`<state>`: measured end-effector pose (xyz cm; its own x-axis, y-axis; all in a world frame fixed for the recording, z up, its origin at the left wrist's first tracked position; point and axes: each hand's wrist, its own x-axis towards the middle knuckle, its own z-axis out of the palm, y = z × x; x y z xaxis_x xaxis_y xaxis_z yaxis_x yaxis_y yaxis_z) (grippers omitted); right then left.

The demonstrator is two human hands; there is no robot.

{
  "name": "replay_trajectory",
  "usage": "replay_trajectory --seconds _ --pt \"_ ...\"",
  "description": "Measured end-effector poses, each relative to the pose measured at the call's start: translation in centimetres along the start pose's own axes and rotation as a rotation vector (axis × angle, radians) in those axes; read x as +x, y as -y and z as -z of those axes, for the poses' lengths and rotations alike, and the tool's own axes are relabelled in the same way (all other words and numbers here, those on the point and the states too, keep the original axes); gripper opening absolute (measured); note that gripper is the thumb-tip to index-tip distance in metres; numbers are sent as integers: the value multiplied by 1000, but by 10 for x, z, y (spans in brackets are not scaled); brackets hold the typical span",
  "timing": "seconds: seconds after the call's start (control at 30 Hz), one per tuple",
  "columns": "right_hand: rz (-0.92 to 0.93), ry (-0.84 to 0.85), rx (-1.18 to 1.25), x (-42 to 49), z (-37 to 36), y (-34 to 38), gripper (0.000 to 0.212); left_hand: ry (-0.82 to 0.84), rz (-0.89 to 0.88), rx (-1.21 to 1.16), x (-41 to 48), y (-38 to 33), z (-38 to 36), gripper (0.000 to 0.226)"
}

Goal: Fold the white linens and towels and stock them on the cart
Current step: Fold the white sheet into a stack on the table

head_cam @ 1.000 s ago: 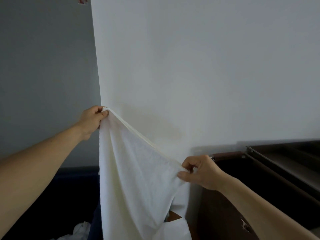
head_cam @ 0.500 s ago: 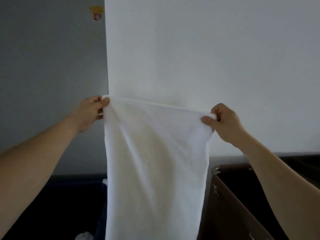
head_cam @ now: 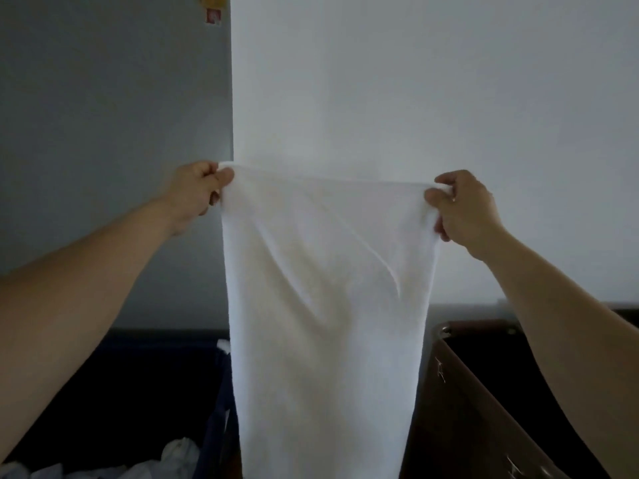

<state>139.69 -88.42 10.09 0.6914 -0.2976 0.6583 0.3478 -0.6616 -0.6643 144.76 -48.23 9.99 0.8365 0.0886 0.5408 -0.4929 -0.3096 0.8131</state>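
- Head view: one white towel (head_cam: 325, 305) hanging full length before the pale wall (head_cam: 415, 98), between a dark blue bin (head_cam: 218, 426) and a brown container (head_cam: 460, 409), top edge stretched nearly level.
- Left hand (head_cam: 197, 191) pinching the top left corner, fingers (head_cam: 207, 171) curled tight on the cloth; right hand (head_cam: 463, 209) gripping the top right corner likewise.
- Judged step: spreading out before the first fold. Keep both corners level, pull the top edge taut to draw out the diagonal creases, then bring corner to corner with edges matched.
- Lower end out of view; lift clear of the bin to avoid snagging.
- Count: two hands, one towel held, one blue bin at lower left, one brown container at lower right, two small stickers (head_cam: 213, 15) high on the grey wall; crumpled white linens (head_cam: 179, 458) in the bin, number impossible to tell.
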Motion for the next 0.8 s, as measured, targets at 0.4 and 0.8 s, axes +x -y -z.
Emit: replay_trajectory --seconds 0.4,0.8 --pt "-135 -30 368 9 1 22 11 12 114 -332 6 -18 -8 14" --pt "-81 -156 304 1 -2 23 14 -28 28 -309 12 -12 -7 7"
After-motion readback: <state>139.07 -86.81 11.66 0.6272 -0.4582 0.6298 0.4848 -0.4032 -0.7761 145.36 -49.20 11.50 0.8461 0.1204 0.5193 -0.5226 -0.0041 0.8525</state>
